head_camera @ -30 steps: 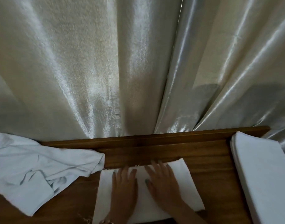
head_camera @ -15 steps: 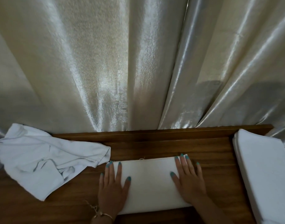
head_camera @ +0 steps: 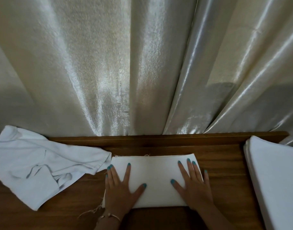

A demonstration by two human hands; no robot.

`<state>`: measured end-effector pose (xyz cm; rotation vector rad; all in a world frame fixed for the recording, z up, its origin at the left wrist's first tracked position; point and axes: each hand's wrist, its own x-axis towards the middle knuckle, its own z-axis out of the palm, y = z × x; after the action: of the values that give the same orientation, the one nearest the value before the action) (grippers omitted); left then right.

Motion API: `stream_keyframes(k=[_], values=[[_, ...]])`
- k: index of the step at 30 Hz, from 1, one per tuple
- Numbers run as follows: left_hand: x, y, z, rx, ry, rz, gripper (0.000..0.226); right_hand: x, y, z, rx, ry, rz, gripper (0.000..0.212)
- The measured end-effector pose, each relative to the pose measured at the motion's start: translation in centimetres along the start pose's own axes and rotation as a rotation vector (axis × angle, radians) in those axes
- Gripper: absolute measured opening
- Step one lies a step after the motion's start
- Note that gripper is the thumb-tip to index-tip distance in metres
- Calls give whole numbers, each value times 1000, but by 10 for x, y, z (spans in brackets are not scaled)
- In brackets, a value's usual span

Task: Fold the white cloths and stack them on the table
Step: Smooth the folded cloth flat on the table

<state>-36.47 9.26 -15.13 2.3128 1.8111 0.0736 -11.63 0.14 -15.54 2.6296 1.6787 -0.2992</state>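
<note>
White crumpled cloth (head_camera: 42, 166) is spread at the left of the wooden bench (head_camera: 225, 176). At lower centre, a folded cloth (head_camera: 154, 178) is pressed flat by the left hand (head_camera: 121, 188) and right hand (head_camera: 193, 185), each grip released, fingers splayed. A folded stack (head_camera: 275, 176) is set at the right. No writing is seen.

a wall of pale, shiny curtain (head_camera: 96, 67) fills most of the view, hanging in deep vertical folds. light glows through the cloth in soft bands, brightest near the middle, while the hollows between folds sit in grey shadow. a dark seam (head_camera: 191, 63) runs where two panels meet. below, a brown wooden table (head_camera: 222, 166) with visible grain stretches across, its raised back edge (head_camera: 159, 138) lying against the curtain's lower hem.
</note>
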Motion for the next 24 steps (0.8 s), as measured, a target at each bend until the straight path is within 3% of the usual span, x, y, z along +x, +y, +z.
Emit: stream_keyframes(k=[13, 24], values=[[45, 17, 7, -9, 41, -38, 100, 54, 9, -1, -13, 42, 7, 77], [49, 15, 1, -14, -31, 1, 101, 49, 5, -5, -36, 24, 33, 78]])
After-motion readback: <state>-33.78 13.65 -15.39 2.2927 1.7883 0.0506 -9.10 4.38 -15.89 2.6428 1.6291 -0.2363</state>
